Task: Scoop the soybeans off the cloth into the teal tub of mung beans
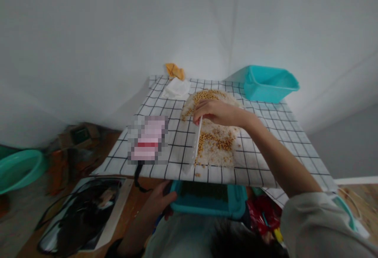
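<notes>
Beans and pale grains lie on checked cloth; right hand holds a white strip along their left side; left hand grips a teal bin below the front edge.

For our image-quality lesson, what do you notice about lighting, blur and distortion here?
Head view: dim light; soft shadow on the wall left of the turquoise bin; coarse pixelation over the pink item; grains lacking crisp detail; right sleeve seemingly stretched.
</notes>
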A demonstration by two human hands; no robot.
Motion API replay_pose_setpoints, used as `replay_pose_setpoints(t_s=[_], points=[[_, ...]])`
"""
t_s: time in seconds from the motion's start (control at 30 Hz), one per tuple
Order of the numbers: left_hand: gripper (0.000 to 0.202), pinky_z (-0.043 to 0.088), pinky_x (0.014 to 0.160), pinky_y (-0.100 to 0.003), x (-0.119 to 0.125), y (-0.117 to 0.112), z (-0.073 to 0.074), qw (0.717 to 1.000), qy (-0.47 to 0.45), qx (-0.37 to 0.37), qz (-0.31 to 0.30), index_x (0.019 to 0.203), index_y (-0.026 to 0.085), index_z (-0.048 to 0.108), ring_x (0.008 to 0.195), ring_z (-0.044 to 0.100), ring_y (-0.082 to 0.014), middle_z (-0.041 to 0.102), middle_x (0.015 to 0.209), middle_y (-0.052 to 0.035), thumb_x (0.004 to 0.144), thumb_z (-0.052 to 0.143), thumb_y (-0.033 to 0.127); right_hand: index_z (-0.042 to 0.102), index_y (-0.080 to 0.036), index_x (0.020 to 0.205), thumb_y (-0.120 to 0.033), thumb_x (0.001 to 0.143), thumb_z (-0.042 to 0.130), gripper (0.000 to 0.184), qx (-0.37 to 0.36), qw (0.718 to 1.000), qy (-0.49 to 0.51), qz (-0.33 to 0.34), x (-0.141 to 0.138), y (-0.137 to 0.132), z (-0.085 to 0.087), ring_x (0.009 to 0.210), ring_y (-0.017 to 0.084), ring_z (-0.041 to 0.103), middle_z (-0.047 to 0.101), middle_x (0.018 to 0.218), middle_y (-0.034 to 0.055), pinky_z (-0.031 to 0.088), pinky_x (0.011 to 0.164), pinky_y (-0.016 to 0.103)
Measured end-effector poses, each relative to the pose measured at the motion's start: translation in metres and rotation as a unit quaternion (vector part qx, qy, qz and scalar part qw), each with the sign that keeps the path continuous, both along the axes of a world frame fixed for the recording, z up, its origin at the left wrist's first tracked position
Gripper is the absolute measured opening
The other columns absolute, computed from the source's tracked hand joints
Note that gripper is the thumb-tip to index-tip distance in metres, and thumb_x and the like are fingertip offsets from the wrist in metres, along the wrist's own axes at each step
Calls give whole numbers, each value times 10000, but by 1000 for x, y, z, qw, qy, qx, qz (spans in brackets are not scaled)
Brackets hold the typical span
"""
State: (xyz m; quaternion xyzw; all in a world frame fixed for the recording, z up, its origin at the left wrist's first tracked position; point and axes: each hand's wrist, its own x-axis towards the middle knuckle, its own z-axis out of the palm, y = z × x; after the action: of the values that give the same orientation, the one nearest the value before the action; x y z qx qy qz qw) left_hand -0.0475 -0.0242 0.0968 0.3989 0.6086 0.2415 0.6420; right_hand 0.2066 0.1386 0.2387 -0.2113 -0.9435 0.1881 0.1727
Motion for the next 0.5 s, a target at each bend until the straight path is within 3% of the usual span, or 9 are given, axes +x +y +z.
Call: replay_pose_setpoints(t_s=[0.27, 0.5], points=[[367, 305, 303, -161, -2, 2, -8, 1000, -10, -14, 0, 960, 129, 592, 310, 466, -85, 571, 436, 73, 619, 644, 256, 669, -204, 854, 54, 776, 397, 383, 17, 999, 35, -15, 5, -3, 6, 896, 145, 595, 699, 867, 7, 433, 838, 313], [323, 297, 317, -159, -2, 1, -7, 1000, -6, -1, 13, 959, 155, 611, 314, 445, -78, 566, 427, 72, 654, 642, 259, 660, -193, 879, 39, 772, 389, 372, 38, 996, 66, -53, -12, 29, -7, 953, 151, 570, 697, 947, 24, 405, 900, 321]])
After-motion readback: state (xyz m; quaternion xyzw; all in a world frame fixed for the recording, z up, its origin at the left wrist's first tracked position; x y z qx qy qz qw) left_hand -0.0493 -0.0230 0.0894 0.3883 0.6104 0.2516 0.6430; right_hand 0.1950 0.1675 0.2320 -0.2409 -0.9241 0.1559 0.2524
